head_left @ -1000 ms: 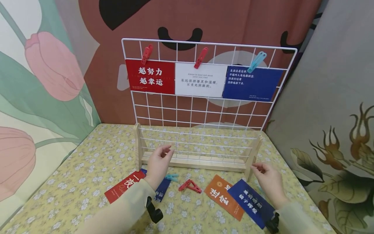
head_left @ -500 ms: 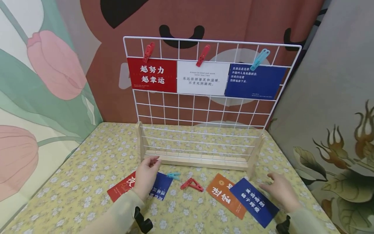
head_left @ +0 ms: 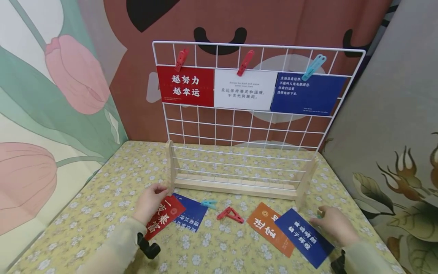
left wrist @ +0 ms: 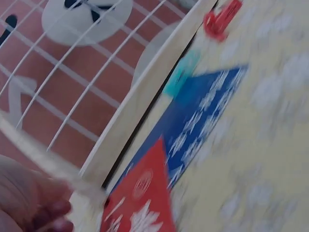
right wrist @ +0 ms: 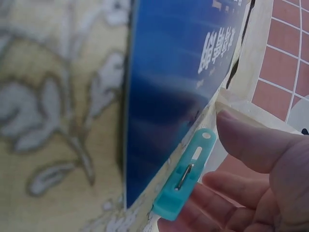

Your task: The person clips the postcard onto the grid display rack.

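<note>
In the head view my left hand [head_left: 150, 201] hovers at the left wooden foot [head_left: 170, 167] of the stand, over the edge of a red card [head_left: 165, 215]. Its fingers are loosely bent; the left wrist view is blurred, and whether they touch the foot I cannot tell. My right hand [right wrist: 251, 179] is around a teal clothespin [right wrist: 186, 176], thumb on one side and fingers on the other, with a gap at the thumb. That clothespin lies beside a dark blue card [head_left: 304, 238], which overlaps an orange card [head_left: 268, 230].
A white wire grid [head_left: 246, 125] bears red, white and blue cards under red and teal clothespins. Another blue card [head_left: 191, 213] lies partly beneath the red one. A teal clothespin [head_left: 209, 203] and red clothespins [head_left: 230, 215] lie on the flowered tablecloth [head_left: 205, 251].
My left hand has moved left, from in front of the grid to the left foot, uncovering the blue card. My right hand has moved right and down to the teal clothespin.
</note>
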Demonstrator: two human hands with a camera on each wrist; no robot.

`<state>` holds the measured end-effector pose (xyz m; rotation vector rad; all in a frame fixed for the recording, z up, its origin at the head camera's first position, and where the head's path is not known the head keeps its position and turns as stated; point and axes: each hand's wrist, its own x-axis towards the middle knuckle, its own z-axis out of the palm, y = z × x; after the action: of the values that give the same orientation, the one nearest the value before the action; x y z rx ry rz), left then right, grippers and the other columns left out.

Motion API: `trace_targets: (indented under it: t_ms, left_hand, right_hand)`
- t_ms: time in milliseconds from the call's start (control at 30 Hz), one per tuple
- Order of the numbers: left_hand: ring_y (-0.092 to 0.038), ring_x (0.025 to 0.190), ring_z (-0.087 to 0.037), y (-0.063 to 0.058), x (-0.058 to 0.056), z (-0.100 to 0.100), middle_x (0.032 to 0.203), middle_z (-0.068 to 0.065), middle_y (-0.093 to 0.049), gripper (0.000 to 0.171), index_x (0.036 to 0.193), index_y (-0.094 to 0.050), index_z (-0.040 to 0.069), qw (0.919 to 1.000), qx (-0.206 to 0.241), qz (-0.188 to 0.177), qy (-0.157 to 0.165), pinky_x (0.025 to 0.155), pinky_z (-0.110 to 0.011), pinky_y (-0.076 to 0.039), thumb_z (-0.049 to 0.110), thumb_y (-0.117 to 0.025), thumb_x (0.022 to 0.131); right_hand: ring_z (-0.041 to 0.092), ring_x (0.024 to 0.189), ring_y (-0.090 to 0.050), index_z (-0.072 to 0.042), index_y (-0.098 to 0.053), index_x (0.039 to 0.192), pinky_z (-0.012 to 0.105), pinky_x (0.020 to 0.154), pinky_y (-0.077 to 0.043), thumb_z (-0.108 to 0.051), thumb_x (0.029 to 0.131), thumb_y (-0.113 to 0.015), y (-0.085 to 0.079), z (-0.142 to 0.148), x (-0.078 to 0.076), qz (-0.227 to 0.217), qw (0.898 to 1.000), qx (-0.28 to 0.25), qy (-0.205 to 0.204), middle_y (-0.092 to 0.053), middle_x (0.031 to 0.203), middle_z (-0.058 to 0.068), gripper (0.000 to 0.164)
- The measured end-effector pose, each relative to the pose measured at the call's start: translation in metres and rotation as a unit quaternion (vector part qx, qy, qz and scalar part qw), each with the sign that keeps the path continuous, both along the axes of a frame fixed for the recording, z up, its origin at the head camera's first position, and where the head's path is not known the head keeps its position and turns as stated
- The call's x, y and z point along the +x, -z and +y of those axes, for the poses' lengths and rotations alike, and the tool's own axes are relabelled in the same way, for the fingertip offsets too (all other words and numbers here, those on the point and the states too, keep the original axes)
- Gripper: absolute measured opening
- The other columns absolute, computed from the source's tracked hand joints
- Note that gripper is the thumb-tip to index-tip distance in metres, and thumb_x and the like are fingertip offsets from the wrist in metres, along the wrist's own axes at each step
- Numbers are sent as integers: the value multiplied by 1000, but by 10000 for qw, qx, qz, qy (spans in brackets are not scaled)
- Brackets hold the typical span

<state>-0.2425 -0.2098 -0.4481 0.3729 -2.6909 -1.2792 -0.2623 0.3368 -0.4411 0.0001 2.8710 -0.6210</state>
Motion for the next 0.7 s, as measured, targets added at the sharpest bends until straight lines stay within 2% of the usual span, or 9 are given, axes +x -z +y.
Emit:
trace_targets:
  t_ms: [167,300,400,533,633,700]
  left_hand:
    - [-57,76,-21,3,2,-16,92,-9,-64,22,102,-67,3,9949,-779,-565,303,64,-34,-47,20,-68,90]
    - [-56,78,-23,5,3,-20,93,-11,-62,30,104,-65,0,9886,-1147,-868,439,66,-35,-48,22,-74,85]
    - [-55,79,-23,5,4,-20,93,-10,-62,32,104,-64,1,9857,-1246,-1003,521,68,-37,-48,21,-76,83]
    - [-54,75,-22,4,7,-17,88,-6,-61,26,99,-65,5,9831,-1266,-1130,685,65,-34,-46,20,-77,82]
    - [-53,72,-21,3,8,-10,83,-5,-60,23,95,-66,6,9821,-1238,-1144,837,62,-33,-46,20,-78,82]
    - [-53,72,-20,3,6,-4,83,-4,-61,23,95,-66,6,9824,-1266,-1012,930,62,-34,-46,20,-78,82]
  right_hand:
    - [48,96,-58,20,-51,119,55,77,-48,-38,84,-72,2,2,-3,5,9996,263,-119,-56,113,36,71]
    - [44,91,-60,18,-56,113,52,75,-49,-35,84,-73,2,3,-5,37,9995,309,-115,-59,107,34,62]
    - [38,85,-61,14,-59,107,50,72,-49,-31,84,-73,1,2,-6,82,9994,319,-76,-62,100,28,53]
    - [29,78,-61,10,-63,100,48,68,-49,-26,84,-73,1,-1,-5,113,9994,326,-22,-65,91,18,40]
    - [28,77,-61,9,-64,99,47,67,-49,-25,85,-73,0,-1,-4,126,9993,349,-56,-65,90,18,38]
    - [32,80,-61,11,-63,101,49,69,-49,-26,84,-73,0,-1,-3,95,9994,328,-47,-64,94,23,43]
